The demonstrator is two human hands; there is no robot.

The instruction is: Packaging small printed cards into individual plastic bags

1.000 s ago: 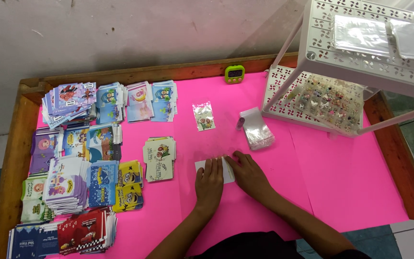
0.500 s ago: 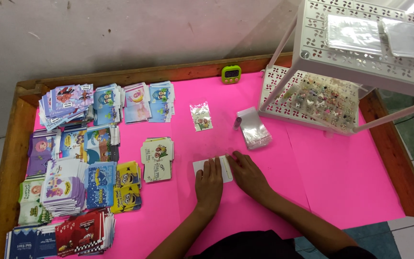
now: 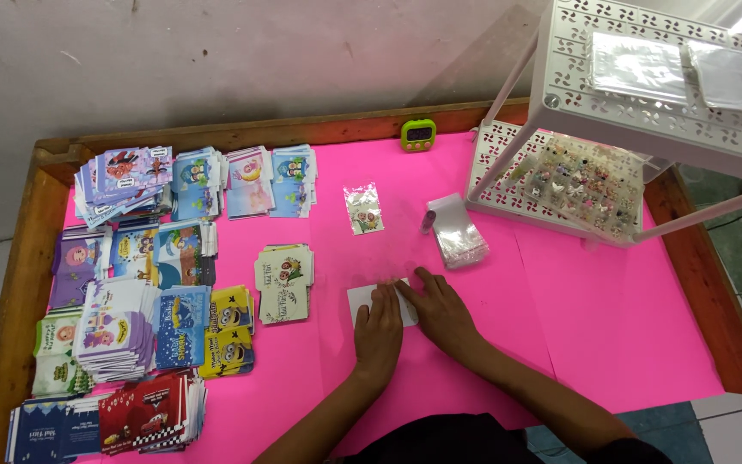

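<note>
We press both hands, left hand (image 3: 378, 333) and right hand (image 3: 442, 311), flat and open on a white card (image 3: 362, 302) on the pink table (image 3: 611, 326); gripping nothing, flattening it. Clear sleeves (image 3: 459, 230) lie just beyond; sleeving needs one lifted.

Stacks of colourful printed cards (image 3: 143, 283) covering the left of the bench, in blue, purple, yellow, green and red. Cream cards (image 3: 284, 282) just right of them. Small clear packet (image 3: 363, 208) with flower trinkets at far centre; stack of clear sleeves (image 3: 459, 229) to its right. Green timer screen (image 3: 419, 133) at the far edge. White card (image 3: 362, 301) under both hands.
</note>
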